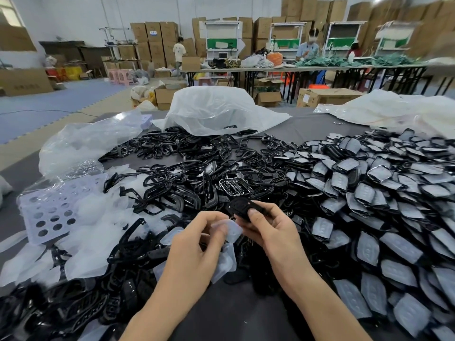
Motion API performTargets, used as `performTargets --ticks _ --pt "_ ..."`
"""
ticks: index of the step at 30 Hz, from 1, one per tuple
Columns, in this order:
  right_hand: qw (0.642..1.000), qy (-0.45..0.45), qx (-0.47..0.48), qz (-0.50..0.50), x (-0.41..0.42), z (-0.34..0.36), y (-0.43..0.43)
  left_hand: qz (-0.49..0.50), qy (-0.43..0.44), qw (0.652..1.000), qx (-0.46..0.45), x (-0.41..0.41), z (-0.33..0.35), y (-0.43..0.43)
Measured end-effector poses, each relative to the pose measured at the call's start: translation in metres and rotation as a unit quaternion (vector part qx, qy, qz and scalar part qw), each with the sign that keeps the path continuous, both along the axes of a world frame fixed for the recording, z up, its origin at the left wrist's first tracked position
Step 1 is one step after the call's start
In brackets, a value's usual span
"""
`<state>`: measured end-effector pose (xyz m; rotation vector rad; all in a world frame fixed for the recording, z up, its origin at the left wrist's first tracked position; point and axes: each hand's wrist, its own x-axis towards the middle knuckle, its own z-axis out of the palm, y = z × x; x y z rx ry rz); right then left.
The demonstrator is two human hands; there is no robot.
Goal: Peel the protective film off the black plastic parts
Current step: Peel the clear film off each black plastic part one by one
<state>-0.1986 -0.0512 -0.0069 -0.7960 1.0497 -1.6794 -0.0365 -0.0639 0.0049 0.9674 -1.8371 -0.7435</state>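
While right hand (pixel 270 232) pinches black plastic part (pixel 240 208) between thumb and fingers, probably to steady it, left hand (pixel 194 242) pinches translucent film (pixel 232 231) just beside part's near edge; film looks nearly off.
Discarded film heap (pixel 98 232) near left: likely drop zone for left hand.
Film-covered parts (pixel 369 193) piled right, handy for right hand.
Bare black frames (pixel 182 173) middle.
Clear bags (pixel 216 112) far.
Cardboard boxes (pixel 154 38) farthest; printing and blue label blurred, unreadable.
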Motion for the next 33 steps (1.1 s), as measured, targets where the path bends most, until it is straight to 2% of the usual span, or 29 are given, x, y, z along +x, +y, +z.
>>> performTargets --ticks 11,17,22,27,33 --pt "0.986 0.155 0.020 0.062 0.008 0.004 0.009 -0.014 0.120 0.984 0.129 -0.002 -0.005 -0.003" --pt "0.979 0.189 0.001 0.077 0.010 0.006 0.012 0.006 0.169 0.973 0.155 -0.002 -0.004 -0.004" --pt "0.982 0.173 -0.018 0.079 0.010 0.007 0.011 -0.013 0.149 0.977 0.152 -0.001 -0.001 -0.007" --pt "0.989 0.095 -0.037 0.104 0.012 0.012 0.012 -0.045 0.152 0.974 0.164 0.002 0.004 -0.006" --pt "0.990 0.123 -0.007 0.069 0.011 0.009 0.011 -0.064 0.132 0.972 0.184 -0.002 0.003 -0.004"
